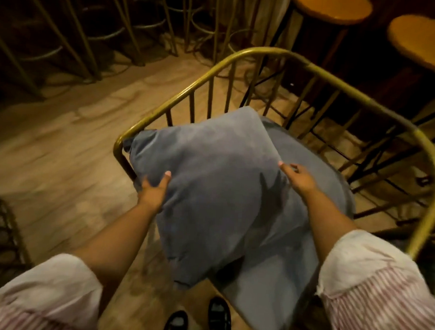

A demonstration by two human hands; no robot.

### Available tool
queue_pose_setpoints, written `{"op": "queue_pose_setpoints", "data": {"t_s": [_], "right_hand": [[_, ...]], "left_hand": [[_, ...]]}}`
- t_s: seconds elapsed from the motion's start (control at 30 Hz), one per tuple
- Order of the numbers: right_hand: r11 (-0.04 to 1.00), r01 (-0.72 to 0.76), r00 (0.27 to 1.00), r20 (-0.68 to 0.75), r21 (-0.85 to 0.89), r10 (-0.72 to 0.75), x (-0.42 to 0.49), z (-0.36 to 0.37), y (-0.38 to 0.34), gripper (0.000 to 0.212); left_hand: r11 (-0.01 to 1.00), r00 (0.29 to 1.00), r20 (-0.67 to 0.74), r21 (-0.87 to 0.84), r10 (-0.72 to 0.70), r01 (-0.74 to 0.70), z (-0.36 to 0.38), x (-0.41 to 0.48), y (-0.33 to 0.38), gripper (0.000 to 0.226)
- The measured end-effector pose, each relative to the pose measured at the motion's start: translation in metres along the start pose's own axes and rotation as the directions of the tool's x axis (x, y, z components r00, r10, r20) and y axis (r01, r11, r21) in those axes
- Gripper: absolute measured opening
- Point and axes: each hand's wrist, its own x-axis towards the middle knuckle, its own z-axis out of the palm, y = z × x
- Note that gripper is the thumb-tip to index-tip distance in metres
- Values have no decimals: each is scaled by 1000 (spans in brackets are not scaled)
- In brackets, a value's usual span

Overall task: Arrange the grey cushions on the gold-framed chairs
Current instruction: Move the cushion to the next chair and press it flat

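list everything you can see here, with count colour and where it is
cushion: 1 held, grey, centre, over the chair seat
seat pad: 1, grey, on the chair under the cushion
chair: 1, gold frame with dark spindles, centre right
second chair: part of 1, gold frame, left edge
stools: 2, round orange-brown tops, top right
stool frames: several, gold legs and rings, top left, count unclear
floor: wood, brown
shoes: 2, black, bottom centre
sleeves: 2, pale with red stripes, bottom corners
left hand: 1, grip on the cushion's left edge
right hand: 1, grip on the cushion's right edge
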Motion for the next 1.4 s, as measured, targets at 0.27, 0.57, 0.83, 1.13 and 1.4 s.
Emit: {"op": "queue_pose_setpoints", "data": {"t_s": [0.27, 0.57, 0.83, 1.13, 1.4], "right_hand": [[999, -11, 993, 119, 34, 7, 99, 33, 21, 97], [997, -31, 996, 84, 76, 25, 90, 12, 17, 86], [983, 74, 995, 72, -169, -63, 77, -23, 3, 96], [879, 112, 973, -128, -464, -192, 52, 24, 59, 79], [984, -123, 916, -366, 129, 162, -10, 25, 142, 87]], "left_hand": [[974, 960, -268, -185, 79, -132, 29, 59, -53, 106], [933, 977, -206, -335, 62, -130, 29, 40, -45, 103], [900, 961, -194, -425, -198, 99, 74, -23, -89, 111], [968, 924, -291, 110, 248, -225, 71, -26, -74, 117], [600, 925, 321, 705, 204, -377, 67, 78, 12, 115]]}}
